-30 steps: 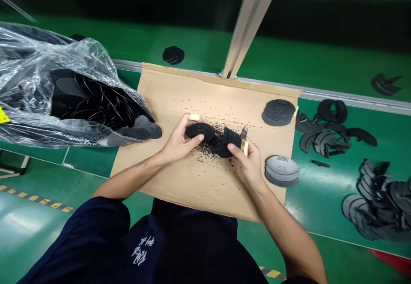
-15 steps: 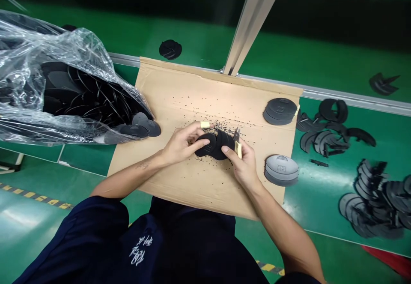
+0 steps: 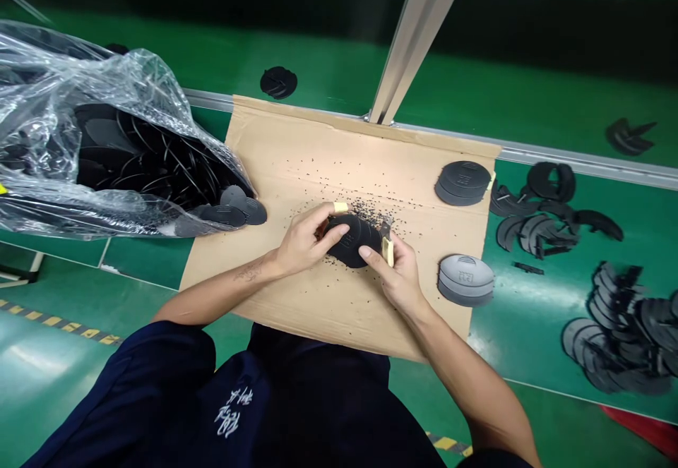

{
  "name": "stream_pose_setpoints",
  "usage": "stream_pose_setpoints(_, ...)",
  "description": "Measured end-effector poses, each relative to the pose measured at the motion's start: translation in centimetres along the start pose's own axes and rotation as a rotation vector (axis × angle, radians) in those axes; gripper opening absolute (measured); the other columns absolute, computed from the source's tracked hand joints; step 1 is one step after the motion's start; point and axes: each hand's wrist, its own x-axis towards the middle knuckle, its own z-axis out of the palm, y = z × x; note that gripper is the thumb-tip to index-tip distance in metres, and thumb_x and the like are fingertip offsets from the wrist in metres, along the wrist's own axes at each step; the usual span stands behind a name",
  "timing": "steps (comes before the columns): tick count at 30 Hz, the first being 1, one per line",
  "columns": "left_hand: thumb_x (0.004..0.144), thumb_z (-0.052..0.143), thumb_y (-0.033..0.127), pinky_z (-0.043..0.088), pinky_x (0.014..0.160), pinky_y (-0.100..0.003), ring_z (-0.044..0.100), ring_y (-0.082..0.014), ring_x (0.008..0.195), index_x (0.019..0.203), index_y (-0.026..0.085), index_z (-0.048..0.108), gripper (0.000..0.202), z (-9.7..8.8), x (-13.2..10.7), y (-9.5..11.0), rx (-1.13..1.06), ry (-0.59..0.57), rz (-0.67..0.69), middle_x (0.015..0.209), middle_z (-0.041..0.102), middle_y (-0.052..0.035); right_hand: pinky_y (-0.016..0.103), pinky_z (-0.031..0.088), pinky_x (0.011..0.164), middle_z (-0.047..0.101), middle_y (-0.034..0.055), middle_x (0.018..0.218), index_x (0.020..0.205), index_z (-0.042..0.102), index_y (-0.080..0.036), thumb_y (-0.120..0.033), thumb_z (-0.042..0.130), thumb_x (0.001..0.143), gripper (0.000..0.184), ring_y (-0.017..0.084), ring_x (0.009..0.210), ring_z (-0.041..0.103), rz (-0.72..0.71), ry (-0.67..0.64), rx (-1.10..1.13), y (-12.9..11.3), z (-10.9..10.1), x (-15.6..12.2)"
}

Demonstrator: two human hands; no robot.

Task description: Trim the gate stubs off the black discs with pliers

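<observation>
Above the cardboard sheet, my left hand (image 3: 306,241) is closed on the left end of several black oval pads (image 3: 352,243) with raised marks. A pale yellow band (image 3: 340,207) wraps one of its fingers. My right hand (image 3: 398,267) presses its thumb on the right end of the same pads. Within its fingers sits a small tool (image 3: 387,243) with a pale yellow handle and a metal tip pointing away from me; its exact kind is unclear. The hidden fingers lie behind the pads. Black crumbs (image 3: 365,208) litter the cardboard around them.
Cardboard (image 3: 318,313) covers the green table. At left, a clear plastic bag (image 3: 159,73) holds many black pads, some spilling out. Two pad stacks, one black (image 3: 462,183) and one grey (image 3: 465,279), stand at right. Beyond are curved scraps (image 3: 540,231) and a larger heap (image 3: 614,348).
The pads in my hands have come together from a spread pair of groups into one overlapping stack. My right hand has shifted slightly left with the tool.
</observation>
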Motion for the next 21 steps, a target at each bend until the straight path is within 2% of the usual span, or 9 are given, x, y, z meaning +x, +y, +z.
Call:
stream_pose_setpoints(2, 0.104, 0.057, 0.043, 0.054, 0.072, -0.023, 0.068, -0.0139, 0.079, 0.110, 0.015, 0.070, 0.031, 0.0, 0.0, -0.1, -0.046, -0.063, -0.049, 0.095, 0.076, -0.0066, 0.036, 0.057, 0.093, 0.075, 0.0046, 0.110, 0.112, 0.073, -0.023, -0.060, 0.080, 0.082, 0.048, 0.022, 0.097, 0.069, -0.020, 0.002, -0.014, -0.1, 0.1, 0.0)
stream_pose_setpoints(6, 0.105, 0.054, 0.045, 0.053, 0.067, -0.022, 0.066, -0.0123, 0.073, 0.102, 0.015, 0.069, 0.033, -0.3, 0.3, 0.0, -0.078, -0.092, -0.048, 0.085, 0.074, -0.0034, 0.030, 0.055, 0.074, 0.070, 0.0011, 0.089, 0.098, 0.071, -0.022, -0.058, 0.086, 0.076, 0.045, 0.017, 0.078, 0.062, -0.042, -0.003, -0.040, -0.4, -0.1, 0.1)
stream_pose_setpoints(10, 0.106, 0.055, 0.038, 0.055, 0.070, -0.021, 0.070, -0.0121, 0.076, 0.108, 0.017, 0.069, 0.025, -0.7, 0.4, 0.2, 0.038, -0.101, 0.130, 0.090, 0.076, -0.0035, 0.026, 0.047, 0.059, 0.058, -0.0028, 0.073, 0.090, 0.067, -0.022, -0.059, 0.087, 0.074, 0.045, 0.013, 0.063, 0.051, -0.110, 0.043, -0.143, -1.2, -0.8, 0.3)
stream_pose_setpoints(13, 0.107, 0.053, 0.035, 0.058, 0.072, -0.023, 0.072, -0.0131, 0.077, 0.110, 0.017, 0.069, 0.024, -0.5, 0.2, 0.1, 0.152, -0.122, 0.312, 0.089, 0.076, -0.0043, 0.027, 0.047, 0.060, 0.063, -0.0015, 0.075, 0.090, 0.068, -0.022, -0.055, 0.087, 0.076, 0.040, 0.013, 0.065, 0.054, -0.200, 0.044, -0.262, -1.4, -1.2, 0.5)
stream_pose_setpoints(15, 0.107, 0.052, 0.033, 0.059, 0.070, -0.024, 0.072, -0.0132, 0.075, 0.113, 0.017, 0.069, 0.024, -0.4, -0.1, 0.1, 0.205, -0.138, 0.381, 0.088, 0.076, -0.0046, 0.028, 0.050, 0.064, 0.069, 0.0006, 0.081, 0.090, 0.069, -0.022, -0.051, 0.085, 0.080, 0.034, 0.015, 0.069, 0.060, -0.280, 0.017, -0.337, -1.2, -1.3, 0.4)
stream_pose_setpoints(18, 0.104, 0.060, 0.036, 0.061, 0.072, -0.024, 0.074, -0.0138, 0.078, 0.119, 0.016, 0.069, 0.027, -0.4, -0.2, 0.2, 0.121, -0.129, 0.334, 0.093, 0.078, -0.0065, 0.031, 0.053, 0.069, 0.074, 0.0032, 0.086, 0.091, 0.070, -0.023, -0.040, 0.078, 0.089, 0.019, 0.017, 0.075, 0.066, -0.423, -0.002, -0.418, -0.8, -1.2, 0.2)
stream_pose_setpoints(21, 0.096, 0.071, 0.044, 0.061, 0.071, -0.024, 0.074, -0.0136, 0.079, 0.113, 0.016, 0.073, 0.033, -0.6, 0.1, 0.7, -0.084, -0.119, 0.217, 0.094, 0.079, -0.0076, 0.034, 0.056, 0.072, 0.075, 0.0034, 0.088, 0.093, 0.070, -0.025, -0.025, 0.075, 0.090, 0.006, 0.019, 0.078, 0.069, -0.592, 0.015, -0.406, -0.5, -1.1, 0.1)
